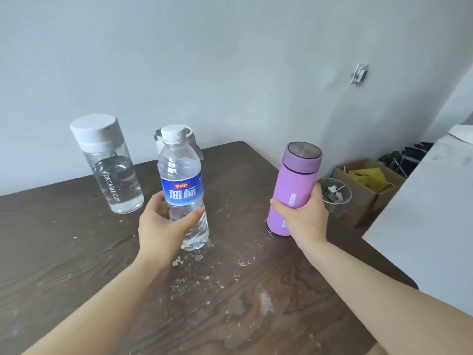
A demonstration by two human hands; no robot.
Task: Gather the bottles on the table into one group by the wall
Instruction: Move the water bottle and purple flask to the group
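A clear plastic water bottle [182, 175] with a blue label and white cap stands near the middle of the dark wooden table [76, 252]; my left hand [163, 224] is wrapped around its lower half. My right hand [304, 219] grips a purple thermos [298, 180] with a metal-topped lid, tilted slightly, its base at or just above the tabletop. A clear cup-bottle [110, 165] with a white lid, printed "PORTABLE CUP" and half full of water, stands untouched at the back left near the wall. Part of another object [195, 144] shows behind the water bottle.
The grey wall [230, 60] runs along the table's far edge. Off the right edge, on the floor, stand a clear plastic cup of scraps [335, 196] and an open cardboard box [368, 185]. A white surface [430, 213] juts in at the right. Crumbs and stains mark the tabletop.
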